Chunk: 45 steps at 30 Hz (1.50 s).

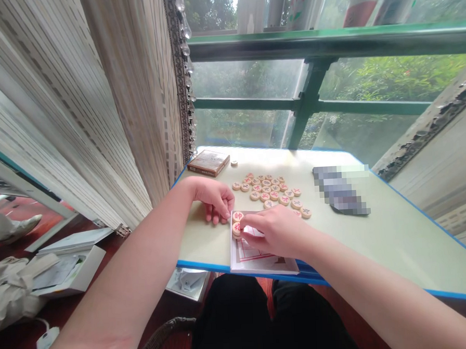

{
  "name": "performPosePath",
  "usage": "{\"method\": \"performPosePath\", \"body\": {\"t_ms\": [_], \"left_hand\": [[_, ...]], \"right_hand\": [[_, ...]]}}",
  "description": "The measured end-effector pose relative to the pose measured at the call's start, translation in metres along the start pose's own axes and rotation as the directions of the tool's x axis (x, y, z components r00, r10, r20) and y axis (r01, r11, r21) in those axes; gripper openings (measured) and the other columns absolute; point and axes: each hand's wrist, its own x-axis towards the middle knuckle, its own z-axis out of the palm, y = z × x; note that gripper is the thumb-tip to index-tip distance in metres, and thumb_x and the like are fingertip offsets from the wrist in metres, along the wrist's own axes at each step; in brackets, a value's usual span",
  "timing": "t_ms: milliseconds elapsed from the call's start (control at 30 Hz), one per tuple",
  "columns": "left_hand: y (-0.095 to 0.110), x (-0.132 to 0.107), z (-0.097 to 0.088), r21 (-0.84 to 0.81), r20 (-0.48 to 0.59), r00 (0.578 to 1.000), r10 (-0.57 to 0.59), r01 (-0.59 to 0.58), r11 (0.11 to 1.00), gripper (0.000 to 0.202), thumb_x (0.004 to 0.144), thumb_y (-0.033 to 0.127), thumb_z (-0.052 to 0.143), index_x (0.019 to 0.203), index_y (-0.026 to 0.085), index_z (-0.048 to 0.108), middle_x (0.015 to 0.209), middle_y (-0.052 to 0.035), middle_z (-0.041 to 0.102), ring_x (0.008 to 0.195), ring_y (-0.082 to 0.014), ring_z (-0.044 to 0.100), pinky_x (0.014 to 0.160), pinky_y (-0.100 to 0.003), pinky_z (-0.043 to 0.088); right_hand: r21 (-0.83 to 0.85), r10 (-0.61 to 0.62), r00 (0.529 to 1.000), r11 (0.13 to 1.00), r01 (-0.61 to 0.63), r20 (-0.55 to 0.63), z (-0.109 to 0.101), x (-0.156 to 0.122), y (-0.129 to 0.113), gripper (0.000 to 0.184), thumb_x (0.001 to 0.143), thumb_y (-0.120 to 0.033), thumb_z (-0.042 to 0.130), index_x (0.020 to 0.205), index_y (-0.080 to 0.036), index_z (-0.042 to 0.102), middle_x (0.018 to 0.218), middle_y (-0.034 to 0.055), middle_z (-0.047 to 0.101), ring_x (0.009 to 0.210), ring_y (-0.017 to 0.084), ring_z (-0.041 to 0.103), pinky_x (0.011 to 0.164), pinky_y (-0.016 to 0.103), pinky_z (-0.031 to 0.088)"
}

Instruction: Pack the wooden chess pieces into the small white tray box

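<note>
A folded white game board (pixel 256 259) with red lines lies at the near edge of the pale table (pixel 376 229). My right hand (pixel 273 232) rests on it, fingers pinched on a round wooden chess piece (pixel 236 228) with a red character. A second such piece (pixel 238 216) lies just beyond it on the board's corner. My left hand (pixel 214 199) lies curled on the table just left of the board, fingertips down, holding nothing I can see. Several more wooden pieces (pixel 271 190) are heaped beyond both hands.
A brown box (pixel 208 162) sits at the table's far left corner, with one lone piece (pixel 234 163) beside it. A blurred dark object (pixel 341 189) lies at the right. A curtain hangs left, a window with green rails behind. Papers and boxes litter the floor at left.
</note>
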Motion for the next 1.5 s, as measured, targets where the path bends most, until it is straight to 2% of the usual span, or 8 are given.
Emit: {"method": "performPosePath", "body": {"t_ms": [267, 600, 700, 900, 1000, 1333, 1433, 1500], "left_hand": [[-0.002, 0.001, -0.001, 0.021, 0.023, 0.999, 0.031, -0.031, 0.999, 0.034, 0.061, 0.036, 0.079, 0.08, 0.015, 0.06, 0.074, -0.004, 0.07, 0.063, -0.0164, 0.067, 0.05, -0.025, 0.053], [0.002, -0.002, 0.001, -0.002, -0.015, 1.0, -0.015, 0.015, 1.0, 0.033, 0.06, 0.033, 0.08, 0.079, 0.015, 0.06, 0.073, -0.003, 0.07, 0.062, -0.0154, 0.067, 0.05, -0.025, 0.052], [0.002, -0.002, 0.001, 0.001, -0.011, 1.0, -0.02, 0.02, 1.0, 0.032, 0.06, 0.032, 0.08, 0.079, 0.015, 0.061, 0.074, -0.0036, 0.07, 0.062, -0.0158, 0.067, 0.05, -0.025, 0.052], [0.002, -0.001, 0.001, 0.004, -0.023, 0.999, -0.036, 0.036, 0.999, 0.031, 0.06, 0.031, 0.08, 0.078, 0.016, 0.06, 0.073, -0.0026, 0.07, 0.062, -0.0151, 0.066, 0.049, -0.024, 0.051], [0.002, -0.001, 0.001, 0.019, -0.003, 1.0, -0.005, 0.006, 1.0, 0.032, 0.061, 0.033, 0.079, 0.079, 0.015, 0.06, 0.073, -0.0034, 0.07, 0.062, -0.0161, 0.066, 0.049, -0.024, 0.051], [0.003, -0.002, 0.001, 0.007, -0.019, 0.999, -0.025, 0.025, 1.0, 0.031, 0.061, 0.032, 0.08, 0.078, 0.015, 0.06, 0.073, -0.0021, 0.071, 0.062, -0.0148, 0.066, 0.05, -0.024, 0.051], [0.002, -0.001, 0.001, 0.007, -0.011, 1.0, -0.017, 0.018, 1.0, 0.031, 0.061, 0.03, 0.08, 0.079, 0.016, 0.06, 0.073, -0.0022, 0.071, 0.062, -0.0151, 0.066, 0.05, -0.024, 0.051], [0.0, 0.001, 0.0, -0.009, 0.0, 0.999, -0.038, 0.038, 0.999, 0.031, 0.06, 0.029, 0.08, 0.079, 0.016, 0.059, 0.072, -0.0023, 0.071, 0.061, -0.0149, 0.067, 0.048, -0.022, 0.051]], "right_hand": [[0.039, -0.059, 0.998, 0.997, 0.06, -0.009, 0.001, 0.001, 0.003, 0.021, 0.09, -0.032, 0.045, 0.085, -0.022, 0.062, 0.076, 0.0014, 0.068, 0.06, 0.012, 0.055, 0.055, 0.025, 0.025], [0.014, -0.051, 0.998, 0.999, 0.052, -0.034, 0.002, -0.001, 0.002, 0.02, 0.087, -0.033, 0.048, 0.092, -0.022, 0.064, 0.076, 0.0026, 0.069, 0.058, 0.012, 0.055, 0.054, 0.025, 0.022], [-0.016, -0.009, 0.999, 1.0, 0.008, -0.048, 0.001, -0.002, 0.002, 0.02, 0.085, -0.035, 0.051, 0.093, -0.022, 0.064, 0.07, 0.0027, 0.068, 0.057, 0.014, 0.054, 0.053, 0.025, 0.022], [-0.08, 0.094, 0.993, 0.993, -0.088, 0.07, -0.003, 0.004, -0.003, 0.024, 0.082, -0.042, 0.055, 0.084, -0.021, 0.064, 0.061, 0.0024, 0.064, 0.055, 0.015, 0.053, 0.052, 0.026, 0.02], [-0.064, 0.109, 0.991, 0.993, -0.104, 0.075, -0.003, 0.006, -0.003, 0.023, 0.081, -0.042, 0.056, 0.084, -0.021, 0.064, 0.061, 0.0017, 0.063, 0.056, 0.015, 0.053, 0.052, 0.026, 0.02], [-0.04, 0.068, 0.998, 0.997, -0.067, 0.011, 0.0, 0.004, -0.003, 0.023, 0.078, -0.042, 0.058, 0.071, -0.021, 0.063, 0.053, -0.0004, 0.059, 0.048, 0.012, 0.045, 0.05, 0.025, 0.018], [-0.015, 0.058, 0.995, 0.998, -0.059, -0.076, -0.004, 0.002, 0.008, 0.026, 0.079, -0.042, 0.056, 0.068, -0.02, 0.063, 0.054, 0.0003, 0.059, 0.05, 0.011, 0.047, 0.051, 0.024, 0.022], [0.014, 0.163, 0.969, 0.987, -0.163, -0.185, -0.011, -0.001, 0.026, 0.029, 0.083, -0.04, 0.049, 0.069, -0.019, 0.064, 0.054, 0.0011, 0.059, 0.051, 0.011, 0.048, 0.053, 0.024, 0.026]]}}
